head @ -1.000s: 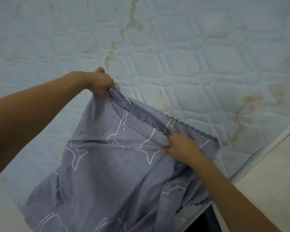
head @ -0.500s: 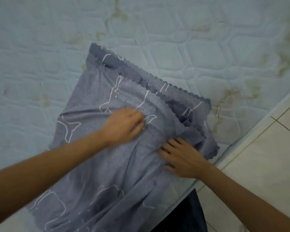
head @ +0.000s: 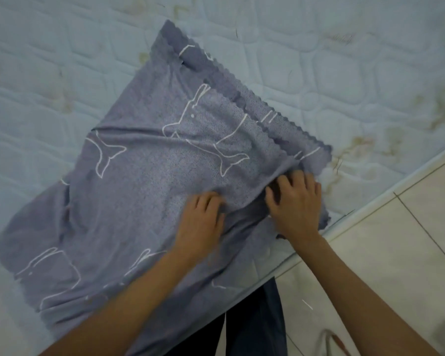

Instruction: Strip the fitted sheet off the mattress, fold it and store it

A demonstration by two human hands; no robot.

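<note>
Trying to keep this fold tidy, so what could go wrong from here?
1. The sheet reaches the mattress edge by the right hand; it may slide onto the tiled floor.
2. Creases bunch in the cloth between the left hand and the right hand; folding now could lock them in.
3. Brown stains mark the mattress beside the scalloped hem; dirt might transfer.

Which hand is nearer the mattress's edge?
The right hand, pressing the grey-blue white-patterned sheet beside the floor-side edge of the pale quilted mattress; the left hand rests further in, mid-sheet.
</note>
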